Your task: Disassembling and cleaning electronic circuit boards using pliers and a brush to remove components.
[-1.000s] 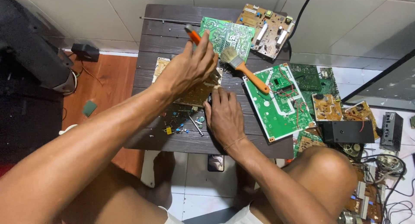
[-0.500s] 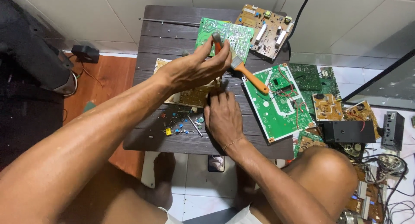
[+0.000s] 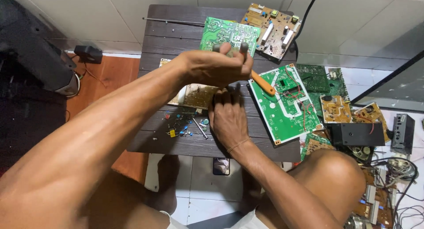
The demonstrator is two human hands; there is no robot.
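My left hand (image 3: 216,68) is raised above the small dark wooden table (image 3: 176,143), closed round a tool with two grey handle ends (image 3: 229,48) sticking up between the fingers; its working end is hidden. My right hand (image 3: 226,121) lies flat on the table, fingertips on the edge of a brown circuit board (image 3: 194,95). An orange-handled brush (image 3: 263,84) lies just right of both hands, across a large green circuit board (image 3: 287,107).
Small loose components (image 3: 181,125) and a thin metal pin (image 3: 199,128) lie left of my right hand. More boards sit at the table's back (image 3: 227,32) (image 3: 274,28). Boards, a black box (image 3: 357,134) and wires crowd the floor on the right. A phone (image 3: 221,166) lies under the table.
My left hand has lifted off the brown board, moved to the right and up, and closed on the grey-handled tool. My right hand has stayed in place on the table.
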